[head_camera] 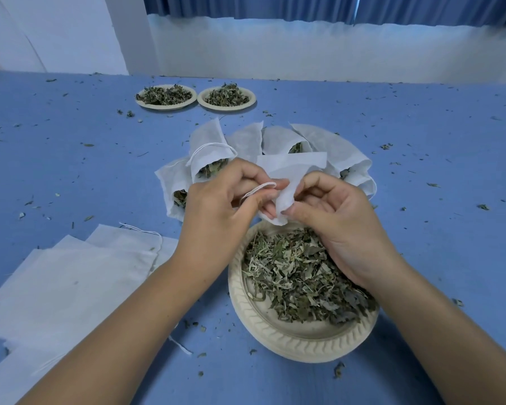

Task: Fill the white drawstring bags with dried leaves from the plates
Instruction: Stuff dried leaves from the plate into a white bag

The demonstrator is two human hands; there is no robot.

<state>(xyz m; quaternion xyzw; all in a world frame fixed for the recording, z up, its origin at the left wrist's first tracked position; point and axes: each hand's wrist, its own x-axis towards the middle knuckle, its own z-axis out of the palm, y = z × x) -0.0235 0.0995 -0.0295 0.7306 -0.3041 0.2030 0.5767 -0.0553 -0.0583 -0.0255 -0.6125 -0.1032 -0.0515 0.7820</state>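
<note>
Tabletop (421,141): blue cloth, strewn with leaf crumbs.
Held bag (292,171): thin white fabric, limp, just above near plate (289,343).
Left hand (216,200): fingers curled, pinching bag's rim and cord (259,189).
Right hand (333,211): fingers curled, pinching opposite rim.
Dried leaves (298,282): crumpled green, heaped on ribbed round plate.
Filled bags (208,153): fanned beyond hands.

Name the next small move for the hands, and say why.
Probably pull the bag open at its mouth: the left hand and right hand both pinch it, it looks flat and empty, and the plate of leaves lies right below.
</note>
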